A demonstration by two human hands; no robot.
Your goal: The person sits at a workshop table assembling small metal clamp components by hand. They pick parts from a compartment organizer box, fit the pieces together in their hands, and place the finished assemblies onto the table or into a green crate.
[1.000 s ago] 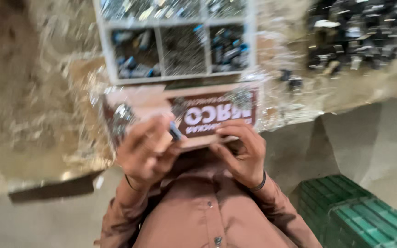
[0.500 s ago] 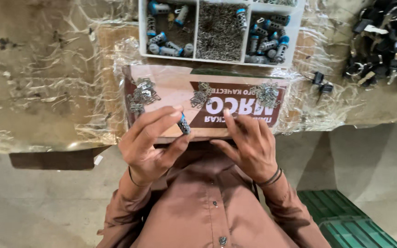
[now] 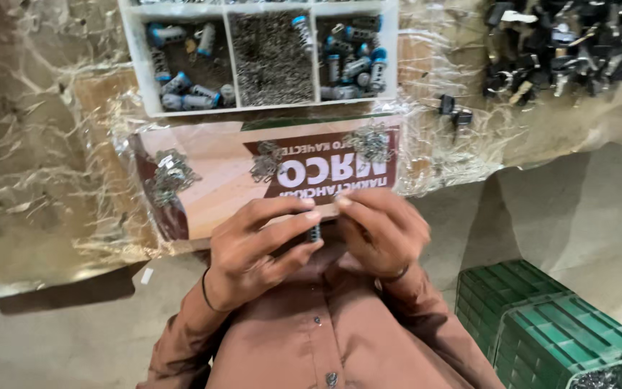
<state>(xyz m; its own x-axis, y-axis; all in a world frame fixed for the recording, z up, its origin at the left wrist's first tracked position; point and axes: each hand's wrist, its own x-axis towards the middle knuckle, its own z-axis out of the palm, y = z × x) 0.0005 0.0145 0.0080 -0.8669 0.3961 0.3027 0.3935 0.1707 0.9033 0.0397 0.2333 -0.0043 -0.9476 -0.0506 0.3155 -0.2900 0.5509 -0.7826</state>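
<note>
Blue-tipped small cylinder [image 3: 315, 232] pinched between both hands' fingers [image 3: 282, 220], three wire clusters [image 3: 169, 176] on one cardboard box [image 3: 217, 180].

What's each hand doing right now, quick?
Left hand: fingers closed on a small dark cylindrical part.
Right hand: fingers pinched at the same part.

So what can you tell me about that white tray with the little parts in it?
The white tray looks like plastic and lies flat on the plastic-covered bench, just past the cardboard sheet; its far end is cut off by the frame. Thin walls split it into at least three compartments side by side. The outer two hold small grey cylinders with blue ends, loosely heaped; the middle one is filled with a fine mass of tiny metal bits, too small to identify. Neither hand touches it.
</note>
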